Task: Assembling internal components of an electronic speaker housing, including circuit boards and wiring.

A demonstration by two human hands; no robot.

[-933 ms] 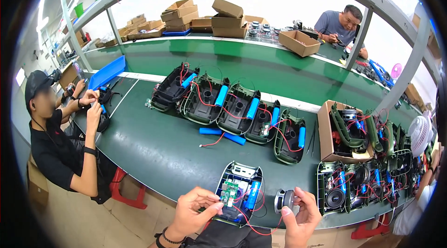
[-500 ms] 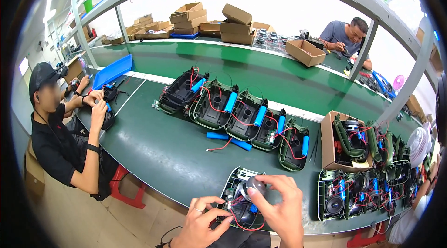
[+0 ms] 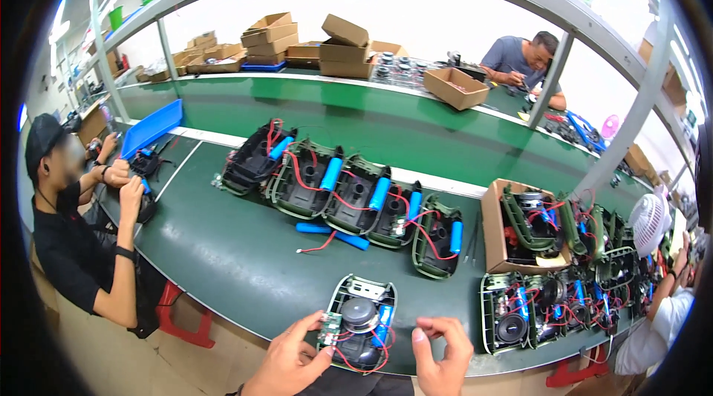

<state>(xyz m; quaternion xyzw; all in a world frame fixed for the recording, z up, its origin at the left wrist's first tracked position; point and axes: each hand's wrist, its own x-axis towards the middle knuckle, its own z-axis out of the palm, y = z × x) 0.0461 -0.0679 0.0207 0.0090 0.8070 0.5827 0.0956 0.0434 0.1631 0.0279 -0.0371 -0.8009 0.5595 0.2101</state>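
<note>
Near the front edge of the table lies a dark green casing half [image 3: 390, 293], hollow side up. A round speaker [image 3: 359, 312] rests inside it with its grey back upward, beside a blue cylindrical battery [image 3: 382, 326]. My left hand [image 3: 291, 362] pinches a small green circuit board [image 3: 330, 329] at the casing's left side. Red wires run from this board into the casing. To the right, my right hand [image 3: 444, 357] is off the casing, thumb and fingers apart, holding nothing.
A row of casing halves [image 3: 358, 199] with blue batteries lies farther back, loose blue batteries [image 3: 334, 235] before it. On the right stand a cardboard box [image 3: 492, 229] and more casings [image 3: 512, 322] with speakers. Co-workers sit at left [image 3: 74, 247], across the belt [image 3: 512, 62] and at far right.
My right hand has let go of the speaker, now lying in the casing, and drawn away. My left hand has taken hold of the circuit board. The whole view has shifted somewhat.
</note>
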